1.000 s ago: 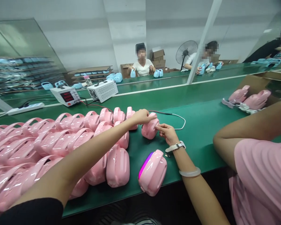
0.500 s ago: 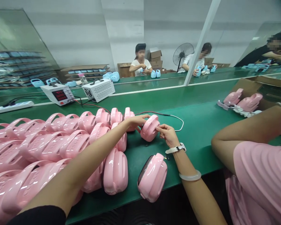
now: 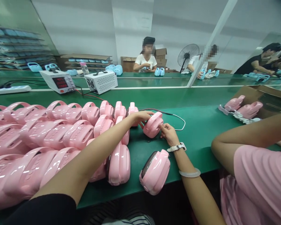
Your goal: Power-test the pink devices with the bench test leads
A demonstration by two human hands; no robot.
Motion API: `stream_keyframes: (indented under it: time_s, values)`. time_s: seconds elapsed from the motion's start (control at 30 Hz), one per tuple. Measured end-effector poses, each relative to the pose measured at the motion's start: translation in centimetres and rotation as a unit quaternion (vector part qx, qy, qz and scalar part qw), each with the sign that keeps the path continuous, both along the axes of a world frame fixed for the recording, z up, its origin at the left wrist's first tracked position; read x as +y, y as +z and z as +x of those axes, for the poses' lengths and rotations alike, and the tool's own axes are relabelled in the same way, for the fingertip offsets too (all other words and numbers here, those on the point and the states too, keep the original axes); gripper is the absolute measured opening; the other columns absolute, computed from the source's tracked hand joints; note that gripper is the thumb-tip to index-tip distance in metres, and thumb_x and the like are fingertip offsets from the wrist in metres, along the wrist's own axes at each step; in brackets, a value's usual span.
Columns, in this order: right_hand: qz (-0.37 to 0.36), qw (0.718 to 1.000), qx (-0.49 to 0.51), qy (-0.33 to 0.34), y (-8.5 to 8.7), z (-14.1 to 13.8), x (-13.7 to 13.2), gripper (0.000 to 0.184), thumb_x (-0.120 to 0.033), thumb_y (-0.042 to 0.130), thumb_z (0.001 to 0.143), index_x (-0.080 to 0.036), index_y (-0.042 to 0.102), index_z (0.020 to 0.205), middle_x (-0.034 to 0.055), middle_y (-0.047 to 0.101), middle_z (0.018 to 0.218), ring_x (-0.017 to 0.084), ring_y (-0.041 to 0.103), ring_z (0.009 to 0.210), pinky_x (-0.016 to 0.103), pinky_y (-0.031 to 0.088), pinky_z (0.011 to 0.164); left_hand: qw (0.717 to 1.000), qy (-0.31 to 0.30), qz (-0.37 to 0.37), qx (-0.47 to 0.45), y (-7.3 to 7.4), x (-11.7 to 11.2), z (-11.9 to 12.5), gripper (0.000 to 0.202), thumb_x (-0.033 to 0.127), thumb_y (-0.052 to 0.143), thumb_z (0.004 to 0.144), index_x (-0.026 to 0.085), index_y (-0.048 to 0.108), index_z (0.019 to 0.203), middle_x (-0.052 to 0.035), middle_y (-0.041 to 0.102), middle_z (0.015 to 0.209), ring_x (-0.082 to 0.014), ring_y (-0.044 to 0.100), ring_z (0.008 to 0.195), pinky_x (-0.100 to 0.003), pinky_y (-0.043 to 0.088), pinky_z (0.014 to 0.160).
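Observation:
My left hand [image 3: 140,117] grips the left side of a pink plastic handled case [image 3: 153,125] resting on the green bench [image 3: 196,125]. My right hand [image 3: 168,133], with a white watch and a pale bangle on the wrist, pinches the case's right edge. A red and black cable [image 3: 170,115] runs from behind the case. Closer to me another pink case [image 3: 155,170] lies near the front edge, its dark panel unlit.
Several pink cases [image 3: 49,137] crowd the bench on the left. A power supply [image 3: 58,82] and a white box [image 3: 102,82] stand behind them. A co-worker's arm and pink sleeve [image 3: 255,162] fill the right. A cardboard box [image 3: 262,97] holds more cases. Other people sit at the far bench.
The near case's purple light has gone out. My left hand slid from the top of the held case to its left side, and the view shifted slightly.

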State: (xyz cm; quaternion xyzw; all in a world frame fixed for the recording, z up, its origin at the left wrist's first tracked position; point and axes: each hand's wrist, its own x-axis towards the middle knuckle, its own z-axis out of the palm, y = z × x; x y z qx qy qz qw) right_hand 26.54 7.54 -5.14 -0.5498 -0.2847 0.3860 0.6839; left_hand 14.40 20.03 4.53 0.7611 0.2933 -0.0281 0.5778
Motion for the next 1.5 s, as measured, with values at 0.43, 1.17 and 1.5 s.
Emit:
stream_keyframes:
  time_s: [0.43,1.17,1.5]
  values:
    - [-0.013,0.993,0.097,0.066,0.4,1.4,-0.5,0.055,-0.04,0.093,0.032,-0.019,0.051,0.06,-0.0074,0.054,0.051,0.007,0.05,0.048,0.022,0.052,0.053,0.998,-0.053,0.001,0.041,0.6,0.4,0.0,0.053,0.027,0.058,0.077,0.032,0.045,0.128,-0.0037,0.061,0.109,-0.0196,0.061,0.085,-0.033,0.052,0.072]
    - [0.001,0.983,0.142,0.12,0.7,2.7,-0.6,0.046,-0.031,0.093,0.04,-0.018,0.063,0.073,-0.0036,0.061,0.062,0.011,0.057,0.057,0.026,0.049,0.06,0.997,-0.004,0.032,0.072,0.7,-0.5,0.5,0.045,0.019,0.052,0.076,0.027,0.048,0.12,-0.0041,0.06,0.093,-0.0165,0.06,0.067,-0.029,0.054,0.059]
    - [0.003,0.984,0.159,0.085,0.1,3.0,-0.1,0.046,-0.038,0.091,0.045,-0.019,0.06,0.073,-0.0053,0.06,0.061,0.01,0.056,0.054,0.024,0.048,0.054,0.996,0.011,0.04,0.078,0.3,0.0,0.5,0.044,0.021,0.052,0.074,0.029,0.051,0.117,-0.0036,0.061,0.098,-0.0146,0.058,0.059,-0.027,0.051,0.051]
